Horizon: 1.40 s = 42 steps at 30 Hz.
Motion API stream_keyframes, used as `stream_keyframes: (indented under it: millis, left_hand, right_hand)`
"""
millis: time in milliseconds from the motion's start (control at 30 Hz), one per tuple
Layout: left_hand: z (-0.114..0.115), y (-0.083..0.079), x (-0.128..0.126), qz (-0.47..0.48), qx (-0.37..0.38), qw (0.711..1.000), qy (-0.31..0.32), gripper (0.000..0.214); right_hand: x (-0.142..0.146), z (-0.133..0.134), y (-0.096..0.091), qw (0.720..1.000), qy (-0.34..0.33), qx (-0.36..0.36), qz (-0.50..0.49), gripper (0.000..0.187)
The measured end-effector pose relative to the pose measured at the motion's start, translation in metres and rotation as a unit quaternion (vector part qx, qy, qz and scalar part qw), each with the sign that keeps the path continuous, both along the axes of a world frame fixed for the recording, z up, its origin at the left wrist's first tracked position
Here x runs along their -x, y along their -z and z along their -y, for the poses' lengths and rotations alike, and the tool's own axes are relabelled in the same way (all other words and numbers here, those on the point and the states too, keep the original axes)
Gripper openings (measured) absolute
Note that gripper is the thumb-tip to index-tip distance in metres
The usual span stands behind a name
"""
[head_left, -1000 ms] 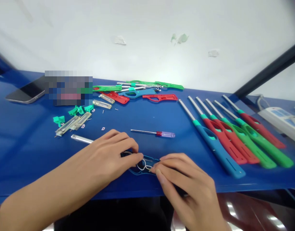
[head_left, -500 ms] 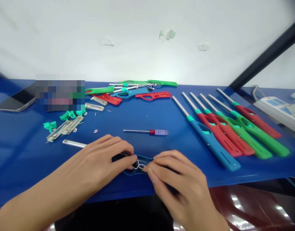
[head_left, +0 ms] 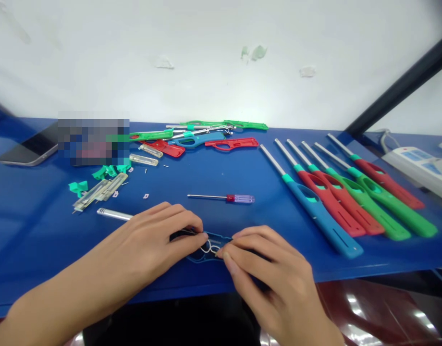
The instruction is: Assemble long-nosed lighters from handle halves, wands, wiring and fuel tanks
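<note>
An open blue lighter shell (head_left: 210, 247) with a thin white wire (head_left: 208, 248) in it lies near the front edge of the blue table (head_left: 214, 178). My left hand (head_left: 159, 240) rests on its left end with the fingers curled and pinching down at the shell. My right hand (head_left: 264, 269) covers the right end, thumb and fingers pinched together at the wire. A silver metal tube (head_left: 113, 214) sticks out to the left from under my left hand. A small screwdriver (head_left: 223, 197) with a clear handle lies just beyond the hands.
Several finished long lighters (head_left: 336, 202), blue, red and green, lie in a row at the right. Loose shells and parts (head_left: 199, 134) lie at the back, small green pieces (head_left: 98, 180) at the left. A phone (head_left: 28, 151) is far left, a power strip (head_left: 419, 170) far right.
Both hands stay on the blue shell; the fingers shift only slightly at the wire. The camera view has drifted a little.
</note>
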<state>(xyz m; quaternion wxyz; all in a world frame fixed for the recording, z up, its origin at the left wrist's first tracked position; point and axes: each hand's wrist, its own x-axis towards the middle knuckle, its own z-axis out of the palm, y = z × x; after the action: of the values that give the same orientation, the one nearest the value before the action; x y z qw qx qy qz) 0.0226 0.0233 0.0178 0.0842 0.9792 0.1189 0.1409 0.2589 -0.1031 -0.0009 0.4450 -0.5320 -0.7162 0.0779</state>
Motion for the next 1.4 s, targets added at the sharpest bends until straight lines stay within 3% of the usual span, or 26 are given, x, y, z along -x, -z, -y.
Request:
stream_keyframes:
  millis: [200,333,633,933,1133,1400]
  left_hand:
    - [0.003,-0.01,-0.01,0.019,-0.072,0.997,0.008,0.043]
    - [0.003,-0.013,-0.015,0.02,-0.11,0.994,0.02,0.042]
    - [0.004,-0.005,0.002,-0.025,-0.039,0.999,-0.006,0.065]
    - [0.003,-0.004,-0.005,0.002,-0.084,0.996,0.003,0.042]
    - [0.002,-0.008,-0.008,-0.002,-0.075,0.997,0.01,0.038]
    - [0.004,-0.015,-0.018,0.02,-0.121,0.992,0.014,0.038]
  right_hand:
    - [0.0,0.0,-0.001,1.0,0.0,-0.001,-0.001,0.014]
    - [0.0,0.0,-0.002,1.0,-0.003,0.001,-0.002,0.014]
    - [0.0,0.001,0.0,1.0,-0.003,0.01,-0.008,0.014]
    - [0.0,0.0,-0.001,1.0,-0.005,0.002,0.0,0.014]
    - [0.0,0.0,0.0,1.0,-0.003,0.011,0.0,0.014]
    - [0.0,0.0,-0.001,1.0,-0.006,0.004,0.0,0.014]
